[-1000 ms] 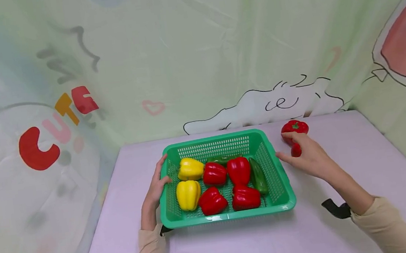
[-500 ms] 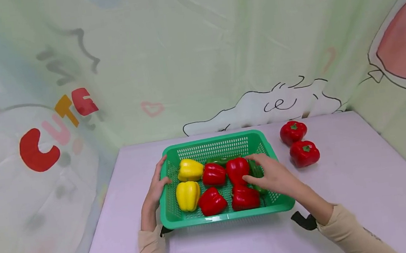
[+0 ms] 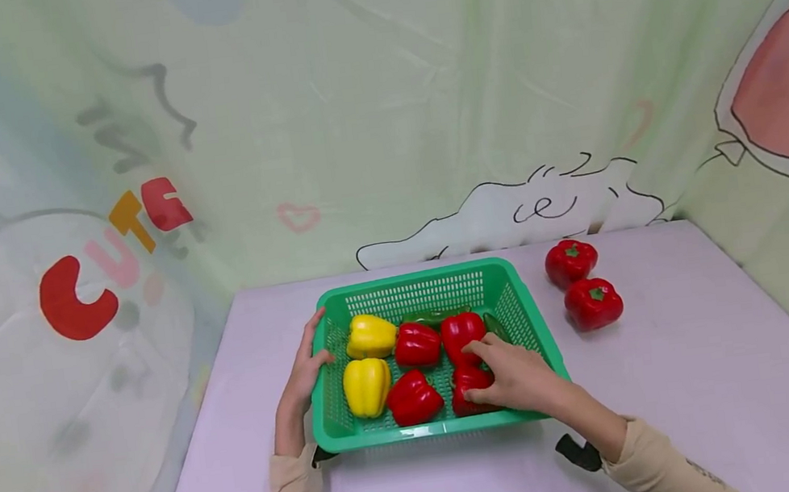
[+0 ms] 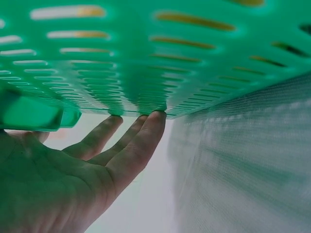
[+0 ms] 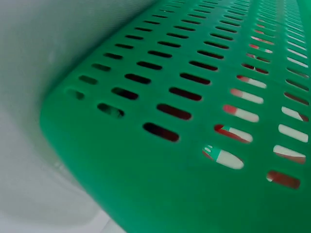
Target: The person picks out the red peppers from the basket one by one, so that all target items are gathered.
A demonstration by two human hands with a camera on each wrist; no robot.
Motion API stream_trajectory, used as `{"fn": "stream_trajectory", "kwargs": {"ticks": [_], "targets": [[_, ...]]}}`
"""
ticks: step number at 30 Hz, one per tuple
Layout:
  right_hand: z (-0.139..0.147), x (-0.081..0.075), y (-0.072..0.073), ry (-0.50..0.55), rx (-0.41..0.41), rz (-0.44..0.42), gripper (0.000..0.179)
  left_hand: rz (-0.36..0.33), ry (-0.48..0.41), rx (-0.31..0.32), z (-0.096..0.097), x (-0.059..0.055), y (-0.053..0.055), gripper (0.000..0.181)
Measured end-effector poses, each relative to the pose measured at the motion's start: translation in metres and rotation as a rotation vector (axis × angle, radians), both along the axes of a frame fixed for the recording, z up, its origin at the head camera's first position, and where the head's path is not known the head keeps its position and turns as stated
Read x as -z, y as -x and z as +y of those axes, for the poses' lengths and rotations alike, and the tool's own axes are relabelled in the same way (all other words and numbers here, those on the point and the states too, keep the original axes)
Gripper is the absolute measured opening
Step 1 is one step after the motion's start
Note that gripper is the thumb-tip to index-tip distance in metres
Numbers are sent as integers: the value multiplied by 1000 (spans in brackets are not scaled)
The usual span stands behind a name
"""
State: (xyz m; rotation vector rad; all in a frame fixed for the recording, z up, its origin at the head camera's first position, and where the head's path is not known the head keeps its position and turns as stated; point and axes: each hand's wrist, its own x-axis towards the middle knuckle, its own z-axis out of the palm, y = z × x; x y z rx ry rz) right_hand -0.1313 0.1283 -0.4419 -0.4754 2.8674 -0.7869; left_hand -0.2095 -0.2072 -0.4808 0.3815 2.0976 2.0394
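Observation:
A green slotted plastic basket (image 3: 452,428) sits on the table. My left hand (image 3: 302,382) grips its left side, thumb over the rim; in the left wrist view its fingers (image 4: 138,143) touch the outer wall from outside. Inside the basket, my right hand (image 3: 514,370) is spread over the front right red bell pepper (image 3: 462,405), thumb before it and fingers behind; firm contact is not clear. Another red bell pepper (image 3: 461,332) lies right behind, with a green chili pepper (image 3: 497,327) partly hidden. The right wrist view shows the basket's outer wall (image 5: 97,160).
Also in the basket are two yellow bell peppers (image 3: 367,387), more red bell peppers (image 3: 414,398) and a green chili pepper (image 3: 432,316) at the back. Two red bell peppers (image 3: 594,304) stand on the table at the right. A printed curtain (image 3: 380,118) hangs behind.
My right hand has let go of a red bell pepper on the table at the right, and moved left into the basket, then down toward the front right pepper. My left hand stays put.

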Motion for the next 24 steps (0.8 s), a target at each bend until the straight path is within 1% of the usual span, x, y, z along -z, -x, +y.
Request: {"fn": "stream_trajectory", "kwargs": {"ticks": [7,14,17,21,24], "targets": [[1,3,2,-3,-43,-105,72,-3,-2,4,0,0,0,84],[-1,8,4,-12,-48,-101,73,-5,7,0,0,1,0,84],[1,10,5,-3,-46,-100,72,-3,6,-2,-1,10,5,85],[4,10,6,30,-53,-94,72,2,-8,-23,-4,25,13,85],[8,9,7,69,-57,-91,72,19,6,-36,-5,30,15,85]]}}
